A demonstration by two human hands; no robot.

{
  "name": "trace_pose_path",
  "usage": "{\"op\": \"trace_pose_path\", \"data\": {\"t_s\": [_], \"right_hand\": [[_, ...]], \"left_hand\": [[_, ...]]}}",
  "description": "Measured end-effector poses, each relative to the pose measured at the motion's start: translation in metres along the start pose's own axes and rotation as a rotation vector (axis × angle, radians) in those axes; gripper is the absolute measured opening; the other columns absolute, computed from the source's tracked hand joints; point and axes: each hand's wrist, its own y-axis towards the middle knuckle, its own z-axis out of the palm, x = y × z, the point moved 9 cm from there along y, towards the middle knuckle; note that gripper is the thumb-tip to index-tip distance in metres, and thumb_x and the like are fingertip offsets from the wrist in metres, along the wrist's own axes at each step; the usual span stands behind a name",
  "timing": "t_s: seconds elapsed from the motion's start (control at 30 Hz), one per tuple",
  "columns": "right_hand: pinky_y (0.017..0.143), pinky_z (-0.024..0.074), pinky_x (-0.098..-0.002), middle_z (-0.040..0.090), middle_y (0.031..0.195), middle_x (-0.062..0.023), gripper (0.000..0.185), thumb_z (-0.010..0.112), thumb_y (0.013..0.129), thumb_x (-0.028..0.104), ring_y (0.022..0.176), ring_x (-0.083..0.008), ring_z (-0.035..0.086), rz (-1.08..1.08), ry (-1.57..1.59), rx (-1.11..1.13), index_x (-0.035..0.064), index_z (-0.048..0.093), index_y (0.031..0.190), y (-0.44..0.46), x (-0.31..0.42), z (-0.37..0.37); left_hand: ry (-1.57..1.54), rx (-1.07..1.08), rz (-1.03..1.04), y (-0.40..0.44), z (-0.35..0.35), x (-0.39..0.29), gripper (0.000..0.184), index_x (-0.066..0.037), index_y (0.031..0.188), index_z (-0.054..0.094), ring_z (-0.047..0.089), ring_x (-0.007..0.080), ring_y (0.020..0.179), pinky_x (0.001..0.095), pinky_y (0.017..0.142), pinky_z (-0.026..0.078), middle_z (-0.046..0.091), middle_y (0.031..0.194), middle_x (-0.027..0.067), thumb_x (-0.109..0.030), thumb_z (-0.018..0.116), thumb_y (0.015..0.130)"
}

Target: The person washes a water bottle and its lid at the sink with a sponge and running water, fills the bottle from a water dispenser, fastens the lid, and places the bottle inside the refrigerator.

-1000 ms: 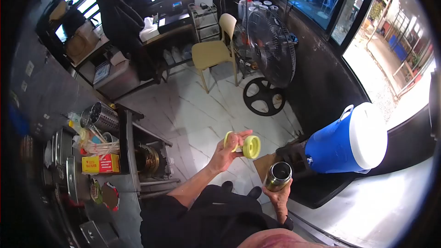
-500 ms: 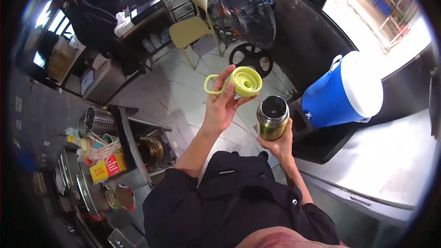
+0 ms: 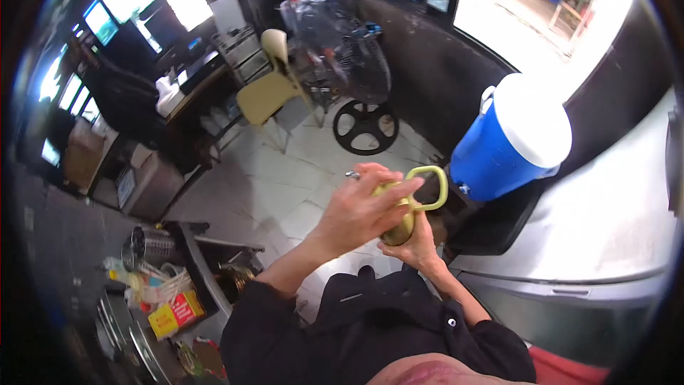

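Note:
My left hand [image 3: 362,208] is closed over the yellow-green lid [image 3: 431,187], whose loop handle sticks out to the right past my fingers. Below it, my right hand [image 3: 415,248] wraps around the olive-green metal bottle [image 3: 400,231]. The lid sits over the bottle's mouth, and my left fingers hide most of it. I cannot tell whether it is screwed on.
To the right a blue cooler jug [image 3: 491,150] with a white top stands beside a white-topped counter [image 3: 591,221]. A beige chair [image 3: 269,96] and a fan [image 3: 349,64] are ahead. At lower left, a shelf bears a yellow-red box [image 3: 177,314].
My left hand has brought the lid from beside the bottle to over its mouth and turned palm down. The bottle has shifted slightly left and lower. The view has tilted.

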Motion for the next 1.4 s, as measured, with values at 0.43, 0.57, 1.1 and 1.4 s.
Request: {"op": "trace_pose_path", "data": {"t_s": [0.43,0.57,1.1,1.4], "right_hand": [[0.095,0.0422,-0.0381,0.048,0.121,-0.0151,0.096,0.087,0.052,0.013,0.111,-0.0282,0.051,0.075,0.059,0.022,0.0004,0.035,0.131,0.000,0.016,0.019],[0.097,0.0414,-0.0362,0.049,0.123,-0.0090,0.101,0.088,0.051,0.014,0.114,-0.0223,0.050,0.235,0.482,0.373,0.0036,0.031,0.134,-0.005,0.016,0.036],[0.095,0.0432,-0.0406,0.052,0.120,-0.0187,0.098,0.085,0.055,0.016,0.110,-0.0305,0.053,-0.004,-0.008,-0.214,0.0028,0.030,0.136,0.019,0.040,-0.007],[0.089,0.0474,-0.0439,0.053,0.121,-0.0214,0.103,0.086,0.049,0.017,0.106,-0.0372,0.056,-0.167,-0.180,-0.027,0.0020,0.031,0.134,0.011,0.047,0.033]], "left_hand": [[0.489,0.011,-0.215,0.013,-0.025,-0.007,0.036,-0.018,0.108,0.069,0.062,0.0232,0.069,0.0308,0.053,0.051,0.059,0.082,0.0018,-0.028,0.070,0.074],[-0.174,-0.060,0.256,0.010,-0.043,-0.015,0.041,-0.017,0.105,0.069,0.064,0.0237,0.085,0.0308,0.071,0.052,0.064,0.089,0.0011,-0.022,0.079,0.066],[-0.616,-0.645,-0.427,-0.084,-0.040,0.015,0.059,0.000,0.137,0.036,0.049,0.0283,0.120,0.0427,0.105,0.038,0.048,0.127,0.0183,-0.012,0.064,0.086],[-0.298,-0.525,-0.491,-0.053,-0.053,0.035,0.028,-0.003,0.098,0.060,0.063,0.0187,0.093,0.0309,0.084,0.049,0.065,0.105,0.0144,-0.010,0.075,0.075]]}}
